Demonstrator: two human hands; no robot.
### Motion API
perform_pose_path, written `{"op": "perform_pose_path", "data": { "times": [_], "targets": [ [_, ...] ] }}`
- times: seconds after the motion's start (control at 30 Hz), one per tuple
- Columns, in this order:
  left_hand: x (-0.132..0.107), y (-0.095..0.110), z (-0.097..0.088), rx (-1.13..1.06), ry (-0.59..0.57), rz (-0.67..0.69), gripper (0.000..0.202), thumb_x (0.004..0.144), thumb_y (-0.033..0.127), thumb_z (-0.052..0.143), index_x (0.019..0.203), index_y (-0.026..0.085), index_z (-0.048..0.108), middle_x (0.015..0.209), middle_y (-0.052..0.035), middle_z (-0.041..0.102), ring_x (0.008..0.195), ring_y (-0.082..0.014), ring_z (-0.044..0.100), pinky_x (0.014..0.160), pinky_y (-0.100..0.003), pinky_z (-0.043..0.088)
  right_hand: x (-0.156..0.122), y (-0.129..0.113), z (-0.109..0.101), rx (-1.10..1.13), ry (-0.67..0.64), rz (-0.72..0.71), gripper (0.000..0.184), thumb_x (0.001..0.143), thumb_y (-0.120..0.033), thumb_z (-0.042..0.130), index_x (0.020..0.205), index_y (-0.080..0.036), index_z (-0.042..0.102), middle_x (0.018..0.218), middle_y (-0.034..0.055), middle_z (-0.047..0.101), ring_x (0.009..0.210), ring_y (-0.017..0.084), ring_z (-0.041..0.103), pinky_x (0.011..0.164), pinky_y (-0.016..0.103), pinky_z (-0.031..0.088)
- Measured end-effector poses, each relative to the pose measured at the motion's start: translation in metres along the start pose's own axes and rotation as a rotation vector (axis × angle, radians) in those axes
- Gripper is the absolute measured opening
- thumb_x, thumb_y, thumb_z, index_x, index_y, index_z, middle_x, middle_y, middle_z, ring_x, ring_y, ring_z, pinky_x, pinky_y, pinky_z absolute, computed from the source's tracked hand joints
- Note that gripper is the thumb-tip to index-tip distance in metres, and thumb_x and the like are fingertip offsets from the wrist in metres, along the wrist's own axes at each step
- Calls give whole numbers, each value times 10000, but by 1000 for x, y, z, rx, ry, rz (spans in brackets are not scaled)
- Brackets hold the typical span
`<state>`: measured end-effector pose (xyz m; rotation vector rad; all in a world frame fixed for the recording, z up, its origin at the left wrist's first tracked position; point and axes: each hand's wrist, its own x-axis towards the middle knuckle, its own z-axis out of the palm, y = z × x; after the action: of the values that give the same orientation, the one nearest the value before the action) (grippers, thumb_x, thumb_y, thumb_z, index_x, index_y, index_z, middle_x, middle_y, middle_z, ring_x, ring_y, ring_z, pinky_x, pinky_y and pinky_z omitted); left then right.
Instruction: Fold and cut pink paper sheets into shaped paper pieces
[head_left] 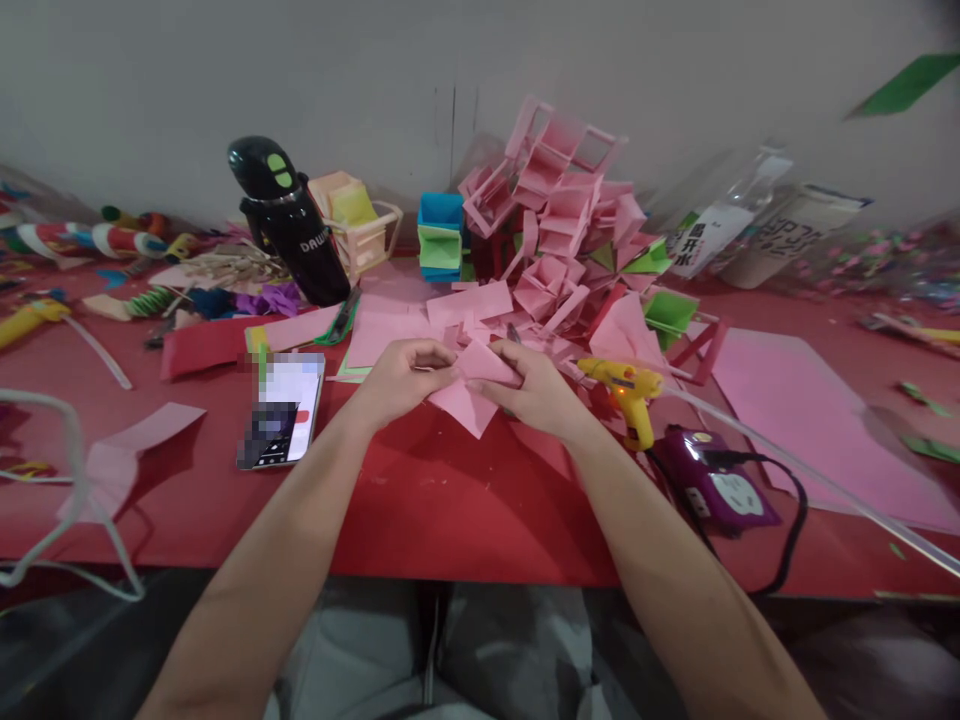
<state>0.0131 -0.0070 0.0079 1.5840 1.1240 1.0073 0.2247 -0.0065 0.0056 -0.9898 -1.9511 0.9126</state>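
Note:
Between my hands is a folded piece of pink paper (472, 398), with a corner hanging down toward me and another standing up. My left hand (412, 375) pinches its left side between thumb and fingers. On the other side, my right hand (534, 385) is closed on the paper's right part, the thumb lying along a fold. Just beyond the fingers lie pink paper scraps (469, 305) and flat pink sheets (386, 325). To the right of my right hand, a yellow glue gun (626, 385) with a lit orange spot rests on the red table (472, 520).
A phone (289, 410) lies left of my forearm. Behind stand a black bottle (300, 235), a blue-green paper piece (440, 240) and a heap of pink paper chairs (562, 200). At right are a purple power socket (716, 480) with a cable, a clear bottle (731, 215) and pink sheets (810, 410).

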Motion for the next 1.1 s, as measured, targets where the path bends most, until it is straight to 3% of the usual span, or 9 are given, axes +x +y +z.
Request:
{"op": "perform_pose_path", "data": {
  "times": [0.27,0.4,0.5,0.6,0.8,1.0,1.1],
  "targets": [
    [1,1,6,-285,61,-183,146,651,192,782,785,181,725,792,-5,706,707,-130,648,695,-268,551,-1,0,8,-86,43,-67,171,831,-212,630,1000,-191,621,943,35,665,845,183,586,796,315,454],
    [1,7,5,-594,-18,-278,150,746,254,726,857,154,739,853,-61,739,761,-160,716,796,-307,601,-1,7,13,64,84,-34,185,826,-189,641,1007,-196,605,970,46,679,889,189,626,819,321,486],
    [0,6,2,-620,-54,-225,298,747,215,741,1037,148,746,937,-90,766,886,-194,744,864,-321,599,-1,9,14,256,126,-33,295,830,-243,701,1092,-212,571,1063,73,689,974,205,656,894,355,511],
    [0,0,3,-437,5,-133,410,735,266,816,1127,172,736,960,-82,778,853,-191,744,763,-305,604,-2,6,16,343,135,-35,344,830,-240,720,1126,-221,546,1104,86,690,998,205,671,933,376,522],
    [1,-6,12,-184,179,165,286,732,331,845,968,178,792,974,-74,796,922,-217,747,812,-313,608,-2,0,23,280,177,-90,328,795,-160,698,1093,-211,574,1137,82,686,1014,204,665,929,370,524],
    [0,-3,17,-138,296,266,187,766,307,819,910,188,805,930,-54,801,842,-189,749,798,-296,620,-1,0,32,234,269,-120,367,747,-103,682,1086,-219,603,1089,61,708,947,194,665,855,343,538],
    [-1,-4,16,-82,330,305,153,790,304,797,904,203,806,924,-44,800,822,-182,745,777,-290,621,-2,-1,30,244,235,-135,393,742,-82,656,1107,-221,612,1105,61,707,941,185,672,866,337,540]
  ]
}}
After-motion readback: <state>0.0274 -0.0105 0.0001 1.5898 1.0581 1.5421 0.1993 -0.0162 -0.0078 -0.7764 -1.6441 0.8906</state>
